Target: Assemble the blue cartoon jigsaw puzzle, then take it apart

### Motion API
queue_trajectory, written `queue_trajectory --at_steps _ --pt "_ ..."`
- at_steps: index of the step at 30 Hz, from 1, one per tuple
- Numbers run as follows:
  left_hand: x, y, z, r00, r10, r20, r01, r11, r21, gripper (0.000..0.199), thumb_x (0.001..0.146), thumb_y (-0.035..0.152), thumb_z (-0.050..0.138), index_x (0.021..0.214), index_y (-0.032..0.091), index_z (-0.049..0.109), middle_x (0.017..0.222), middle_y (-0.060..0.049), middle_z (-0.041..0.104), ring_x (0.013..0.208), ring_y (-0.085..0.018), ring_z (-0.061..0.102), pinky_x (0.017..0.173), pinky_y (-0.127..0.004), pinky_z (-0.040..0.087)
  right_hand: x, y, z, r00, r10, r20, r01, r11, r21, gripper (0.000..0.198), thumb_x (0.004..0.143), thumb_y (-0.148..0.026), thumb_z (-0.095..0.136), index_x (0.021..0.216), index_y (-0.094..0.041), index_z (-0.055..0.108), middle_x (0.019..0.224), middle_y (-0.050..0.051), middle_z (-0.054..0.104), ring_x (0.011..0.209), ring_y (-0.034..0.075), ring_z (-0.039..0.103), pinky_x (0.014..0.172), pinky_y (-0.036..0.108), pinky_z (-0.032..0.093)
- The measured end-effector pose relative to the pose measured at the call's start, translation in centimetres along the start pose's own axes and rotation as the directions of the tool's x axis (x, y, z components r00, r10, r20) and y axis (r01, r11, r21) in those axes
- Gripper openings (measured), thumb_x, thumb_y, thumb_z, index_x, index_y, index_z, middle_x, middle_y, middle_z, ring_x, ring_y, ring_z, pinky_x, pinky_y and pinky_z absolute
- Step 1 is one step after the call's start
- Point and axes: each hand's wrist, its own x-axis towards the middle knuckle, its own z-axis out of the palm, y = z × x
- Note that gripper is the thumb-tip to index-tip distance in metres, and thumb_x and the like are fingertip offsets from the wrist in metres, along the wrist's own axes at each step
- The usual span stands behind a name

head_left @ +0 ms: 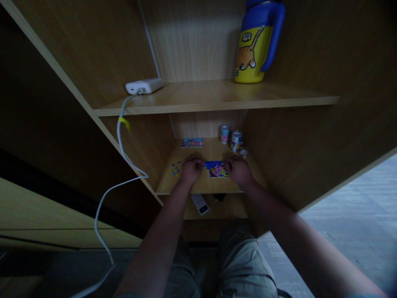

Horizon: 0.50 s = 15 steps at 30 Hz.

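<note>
On the middle shelf lies a partly joined jigsaw puzzle [218, 170], mostly blue with pink and yellow cartoon figures. My left hand [191, 169] is at its left edge, thumb and fingers pinched together; whatever is between the fingertips is too small to make out. My right hand [238, 169] has its fingers curled at the puzzle's right edge, touching it and covering that side. Loose puzzle pieces [176, 169] in yellow and blue are scattered left of my left hand. Farther back, a colourful picture card [192, 142] lies flat.
Two small printed cans [225, 134] stand at the back right, near a round lid [243, 153]. Above, a shelf board [198, 97] holds a white power bank [144, 86] and a blue-yellow mug [254, 45]. A white cable [120, 140] hangs at left. Below lies a phone [200, 204].
</note>
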Motion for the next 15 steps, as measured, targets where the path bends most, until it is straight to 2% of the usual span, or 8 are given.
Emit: queue_trajectory --at_steps 5,10,15 --pt "-0.05 0.32 0.14 1.000 0.016 0.017 -0.016 1.000 0.024 0.011 0.097 0.024 0.075 0.091 0.024 0.084 0.112 -0.007 0.083 0.125 -0.028 0.070 0.119 -0.046 0.050 0.02 0.12 0.15 1.000 -0.017 -0.010 0.017 1.000 -0.019 0.030 0.110 -0.030 0.053 0.105 -0.017 0.080 0.110 0.014 0.079 0.105 0.027 0.068 0.100 0.035 0.047" --pt "-0.10 0.60 -0.15 0.999 -0.027 0.023 0.026 0.998 0.052 0.013 0.098 0.021 0.072 0.095 0.023 0.084 0.107 -0.007 0.084 0.121 -0.028 0.072 0.119 -0.045 0.050 0.08 0.25 0.33 1.000 -0.015 -0.007 0.015 1.000 -0.017 0.030 0.110 -0.030 0.053 0.103 -0.018 0.080 0.108 0.013 0.078 0.103 0.026 0.068 0.098 0.035 0.047" --pt "-0.19 0.96 -0.33 0.999 -0.033 -0.007 0.033 0.996 0.080 0.013 0.099 0.022 0.071 0.100 0.022 0.084 0.112 -0.009 0.082 0.116 -0.028 0.071 0.115 -0.045 0.052 0.01 0.14 0.17 1.000 -0.016 0.000 0.016 1.000 -0.022 0.032 0.110 -0.030 0.051 0.103 -0.017 0.079 0.108 0.013 0.077 0.102 0.026 0.068 0.095 0.034 0.047"
